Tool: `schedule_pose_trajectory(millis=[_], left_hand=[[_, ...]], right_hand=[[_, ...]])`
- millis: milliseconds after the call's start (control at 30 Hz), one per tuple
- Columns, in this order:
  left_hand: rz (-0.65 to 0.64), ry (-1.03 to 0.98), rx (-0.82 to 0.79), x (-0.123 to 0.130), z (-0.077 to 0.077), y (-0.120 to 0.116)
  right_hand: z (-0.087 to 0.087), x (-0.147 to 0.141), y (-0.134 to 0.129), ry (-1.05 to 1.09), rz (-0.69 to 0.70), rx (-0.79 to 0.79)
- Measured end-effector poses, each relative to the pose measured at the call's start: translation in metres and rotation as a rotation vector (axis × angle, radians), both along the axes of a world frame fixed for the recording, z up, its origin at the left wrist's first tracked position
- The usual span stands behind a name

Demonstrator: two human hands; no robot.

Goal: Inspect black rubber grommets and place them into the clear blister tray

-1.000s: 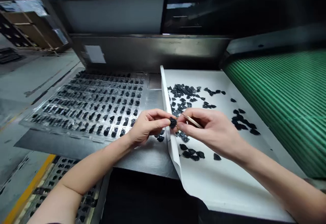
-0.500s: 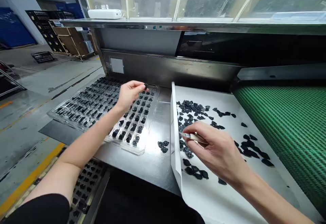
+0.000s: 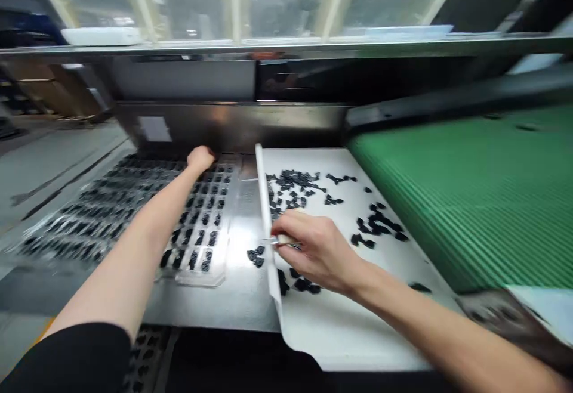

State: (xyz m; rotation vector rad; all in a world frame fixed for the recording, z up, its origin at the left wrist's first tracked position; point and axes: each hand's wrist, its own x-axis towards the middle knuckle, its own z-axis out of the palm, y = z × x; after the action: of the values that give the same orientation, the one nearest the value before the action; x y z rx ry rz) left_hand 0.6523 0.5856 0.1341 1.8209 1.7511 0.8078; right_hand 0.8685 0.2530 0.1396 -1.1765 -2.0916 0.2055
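My left hand (image 3: 201, 158) is at the far edge of a clear plastic tray (image 3: 201, 278) with many pockets of small black parts. Its fingers are closed and blurred, and whatever they hold is hidden. My right hand (image 3: 313, 250) grips a thin metal tool with a pale handle (image 3: 285, 240), its tip pointing left over the raised edge of a white sheet (image 3: 349, 327). Loose black parts (image 3: 295, 179) lie scattered on that sheet. A small cluster of black parts (image 3: 256, 256) sits on the metal table between tray and sheet.
A green conveyor belt (image 3: 447, 184) runs along the right. Behind the table rises a metal panel (image 3: 286, 124) under a shelf ledge (image 3: 286, 52). Below the table at the left, another filled tray (image 3: 145, 360) shows partly.
The view has turned to the right and blurred. My left hand has reached farther toward the back of the tray; the black part at its fingertips is now hidden. My right hand still holds the tool.
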Motion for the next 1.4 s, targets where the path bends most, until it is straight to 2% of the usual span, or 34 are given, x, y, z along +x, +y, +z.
schedule_pose_trajectory(millis=[133, 233, 333, 400, 500, 533, 567, 600, 700, 800, 867, 1067, 1400], left_hand=[[-0.056, -0.094, 0.050, 0.008, 0.008, -0.013], [-0.112, -0.303, 0.055, 0.009, 0.011, -0.012], [-0.218, -0.522, -0.046, 0.008, 0.015, -0.031], [-0.290, -0.639, -0.164, 0.006, 0.020, -0.061], [-0.375, -0.857, -0.395, 0.002, 0.026, -0.127], [-0.429, -0.914, -0.451, 0.002, 0.027, -0.152], [-0.556, -0.940, -0.546, 0.003, 0.028, -0.175], [-0.626, -0.980, -0.593, 0.005, 0.027, -0.196], [-0.716, -1.096, -0.673, 0.016, 0.020, -0.232], [-0.735, -1.167, -0.670, 0.021, 0.009, -0.240], [-0.741, -1.195, -0.638, 0.022, 0.001, -0.242], [-0.773, -1.255, -0.561, 0.024, -0.018, -0.250], [-0.787, -1.154, -0.346, 0.026, -0.024, -0.270]], right_hand=[[-0.001, 0.001, 0.002, -0.065, -0.050, -0.016], [0.002, 0.004, 0.005, -0.059, -0.069, -0.018], [0.004, 0.004, 0.005, -0.008, -0.045, 0.023], [0.003, 0.004, 0.006, 0.025, -0.022, 0.060], [0.001, 0.004, 0.008, 0.127, 0.003, 0.122], [0.000, 0.003, 0.008, 0.171, 0.007, 0.131], [0.000, 0.003, 0.007, 0.216, 0.011, 0.130], [0.001, 0.002, 0.007, 0.256, 0.022, 0.117], [0.003, 0.001, 0.006, 0.351, 0.025, 0.039], [0.006, 0.002, 0.006, 0.403, -0.071, -0.097], [0.005, 0.003, 0.005, 0.404, -0.088, -0.131], [-0.002, -0.003, 0.004, 0.176, 0.014, -0.025], [0.000, -0.017, -0.002, 0.044, 0.069, 0.023]])
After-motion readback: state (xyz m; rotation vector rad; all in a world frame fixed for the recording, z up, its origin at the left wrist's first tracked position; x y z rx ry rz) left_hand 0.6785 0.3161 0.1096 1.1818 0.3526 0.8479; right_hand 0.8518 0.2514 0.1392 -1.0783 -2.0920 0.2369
